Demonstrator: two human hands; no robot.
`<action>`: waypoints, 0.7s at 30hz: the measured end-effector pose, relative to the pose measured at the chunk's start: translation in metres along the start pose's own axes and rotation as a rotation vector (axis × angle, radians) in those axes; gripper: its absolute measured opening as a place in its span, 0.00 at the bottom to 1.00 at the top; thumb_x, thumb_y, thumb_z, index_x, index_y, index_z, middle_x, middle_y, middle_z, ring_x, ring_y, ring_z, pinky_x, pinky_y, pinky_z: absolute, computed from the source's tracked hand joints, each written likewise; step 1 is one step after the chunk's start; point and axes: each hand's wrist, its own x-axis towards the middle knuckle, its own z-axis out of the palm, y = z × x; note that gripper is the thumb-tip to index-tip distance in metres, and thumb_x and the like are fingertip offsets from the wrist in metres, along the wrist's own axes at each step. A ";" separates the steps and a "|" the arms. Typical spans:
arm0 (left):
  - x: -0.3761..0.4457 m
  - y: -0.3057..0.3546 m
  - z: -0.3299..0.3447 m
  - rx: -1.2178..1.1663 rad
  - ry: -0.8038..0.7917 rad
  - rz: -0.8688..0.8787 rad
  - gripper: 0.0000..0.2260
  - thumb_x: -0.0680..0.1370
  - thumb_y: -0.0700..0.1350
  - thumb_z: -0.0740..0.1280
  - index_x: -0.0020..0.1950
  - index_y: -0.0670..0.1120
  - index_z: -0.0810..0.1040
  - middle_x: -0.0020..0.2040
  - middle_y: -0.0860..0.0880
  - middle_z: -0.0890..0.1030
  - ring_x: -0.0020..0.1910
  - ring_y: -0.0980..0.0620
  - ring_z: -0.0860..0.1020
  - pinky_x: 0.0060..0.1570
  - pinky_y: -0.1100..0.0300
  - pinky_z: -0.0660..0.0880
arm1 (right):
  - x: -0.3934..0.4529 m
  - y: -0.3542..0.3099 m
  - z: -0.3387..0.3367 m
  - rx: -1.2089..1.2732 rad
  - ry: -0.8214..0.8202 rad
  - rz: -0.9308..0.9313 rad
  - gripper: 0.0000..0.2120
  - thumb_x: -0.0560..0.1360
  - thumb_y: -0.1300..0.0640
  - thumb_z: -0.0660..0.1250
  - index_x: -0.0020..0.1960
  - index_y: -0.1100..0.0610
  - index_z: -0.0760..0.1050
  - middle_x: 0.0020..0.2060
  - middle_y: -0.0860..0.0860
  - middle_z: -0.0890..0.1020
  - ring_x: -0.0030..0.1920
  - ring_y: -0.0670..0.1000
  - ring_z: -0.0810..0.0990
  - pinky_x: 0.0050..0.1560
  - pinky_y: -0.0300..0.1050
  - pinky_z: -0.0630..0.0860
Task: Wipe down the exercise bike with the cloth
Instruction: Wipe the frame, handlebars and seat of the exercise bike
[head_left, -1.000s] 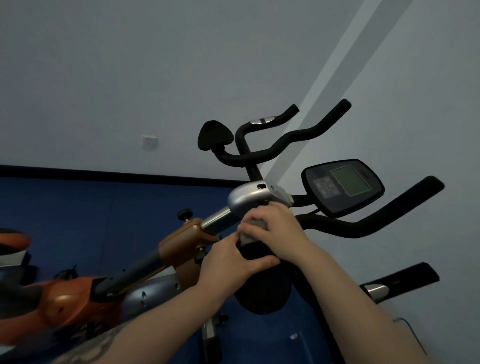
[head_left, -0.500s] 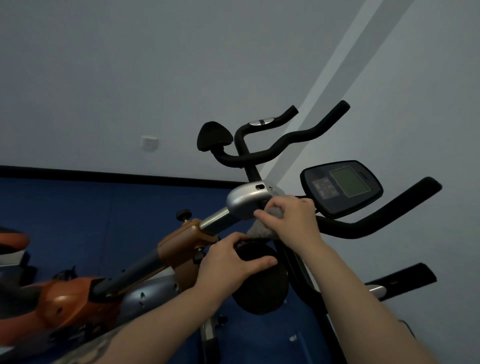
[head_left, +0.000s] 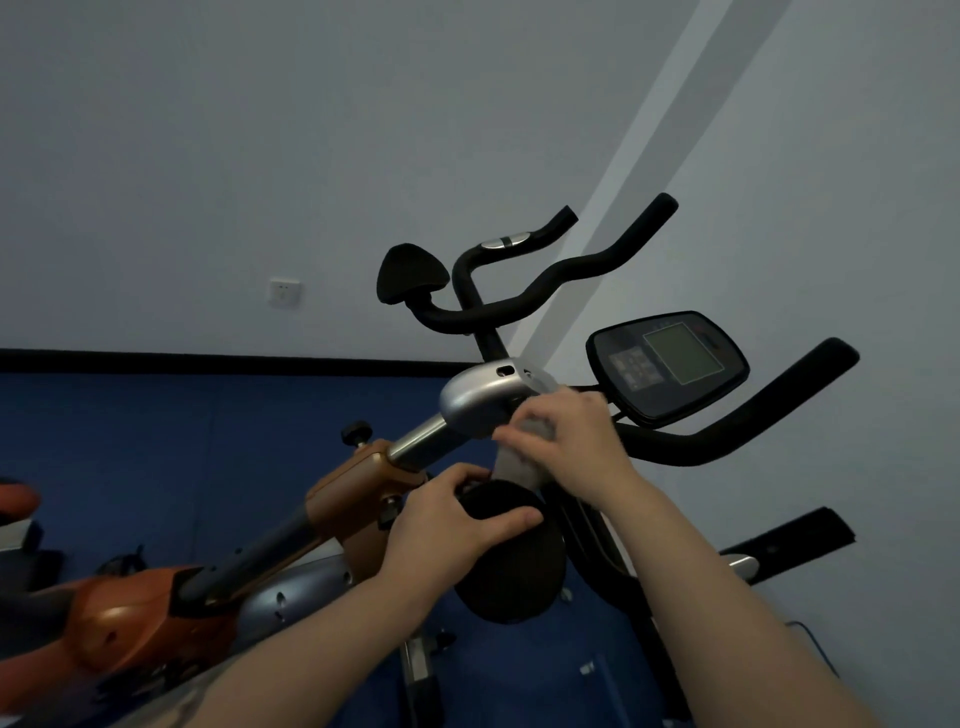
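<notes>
Exercise bikes (head_left: 467, 405): two are seen
Cloths (head_left: 519, 462): one
Hands (head_left: 447, 525): two
Wall sockets (head_left: 284, 293): one
Consoles (head_left: 667, 364): one

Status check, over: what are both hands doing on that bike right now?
Right hand presses grey cloth under the silver handlebar housing. Left hand grips the black elbow pad. Console untouched. Nothing in the way.

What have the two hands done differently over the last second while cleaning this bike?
The right hand slid the grey cloth away from the left hand, up toward the silver housing and the console, so more cloth now shows. The left hand kept gripping the round black pad. The bike itself has not moved.
</notes>
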 end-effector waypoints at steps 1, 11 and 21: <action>0.000 0.000 0.001 -0.007 -0.002 -0.007 0.30 0.53 0.77 0.71 0.50 0.66 0.75 0.47 0.64 0.81 0.48 0.67 0.78 0.50 0.58 0.80 | 0.001 0.001 -0.003 -0.004 0.076 0.044 0.10 0.71 0.38 0.69 0.40 0.43 0.78 0.36 0.39 0.74 0.46 0.31 0.67 0.52 0.45 0.62; -0.001 0.001 0.001 -0.013 -0.003 -0.008 0.31 0.53 0.76 0.71 0.51 0.65 0.76 0.48 0.63 0.81 0.47 0.67 0.78 0.47 0.63 0.79 | 0.012 -0.009 -0.012 -0.180 -0.074 -0.019 0.11 0.74 0.40 0.68 0.41 0.46 0.79 0.35 0.39 0.72 0.43 0.45 0.73 0.54 0.51 0.69; -0.002 -0.001 0.001 0.005 0.006 0.001 0.32 0.53 0.78 0.70 0.52 0.65 0.76 0.47 0.63 0.81 0.46 0.68 0.78 0.47 0.60 0.80 | 0.010 -0.012 -0.004 -0.153 -0.235 -0.135 0.11 0.73 0.36 0.64 0.41 0.42 0.75 0.39 0.40 0.76 0.46 0.44 0.74 0.54 0.46 0.65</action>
